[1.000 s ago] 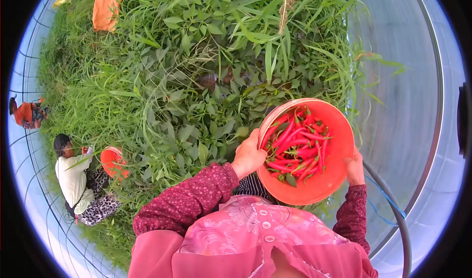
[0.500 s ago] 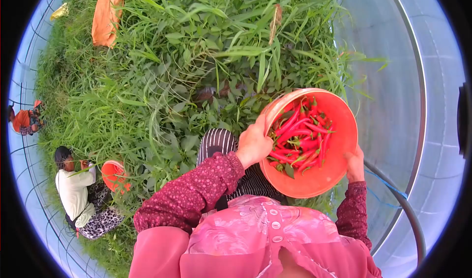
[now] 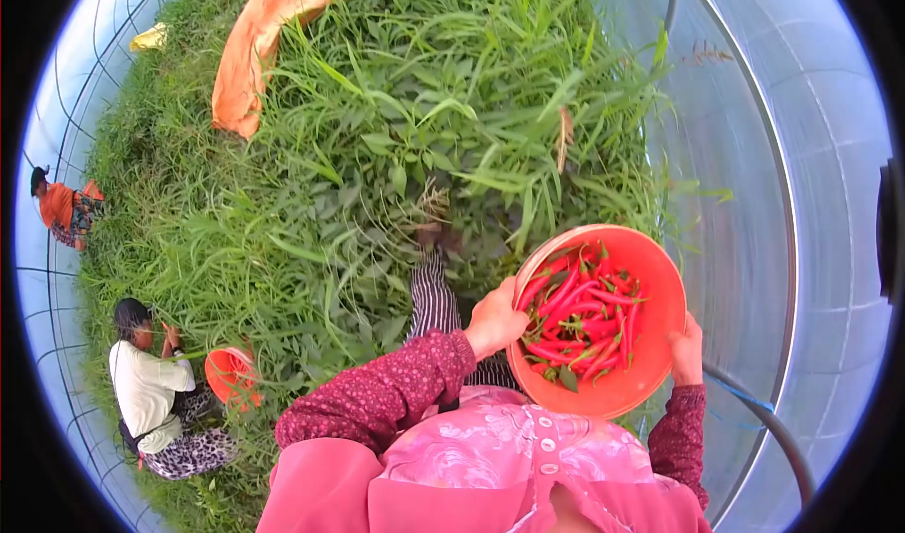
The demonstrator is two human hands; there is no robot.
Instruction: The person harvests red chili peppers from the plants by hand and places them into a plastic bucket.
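An orange bucket [image 3: 650, 382] is held in front of my body, tilted so that its mouth faces me. Inside lies a heap of red chili peppers [image 3: 584, 321] with green stems and a loose green leaf. My left hand [image 3: 497, 319] grips the bucket's left rim, its fingers wrapped behind the wall. On the opposite side, my right hand [image 3: 687, 349] clasps the right rim, partly hidden by the bucket. Below the bucket, one striped trouser leg [image 3: 434, 293] reaches forward into the plants.
Dense grass and leafy plants [image 3: 377, 156] cover the ground ahead. An orange sack [image 3: 250, 66] lies among them. To the left, a person [image 3: 151, 392] crouches near another orange bucket [image 3: 232, 377]; a second person [image 3: 68, 208] is farther off. Plastic sheeting [image 3: 735, 203] and a dark pipe [image 3: 778, 429] stand to my right.
My striped leg has stretched forward into the plants. The bucket, still in both hands, sits lower in view, and the surroundings have shifted with my head.
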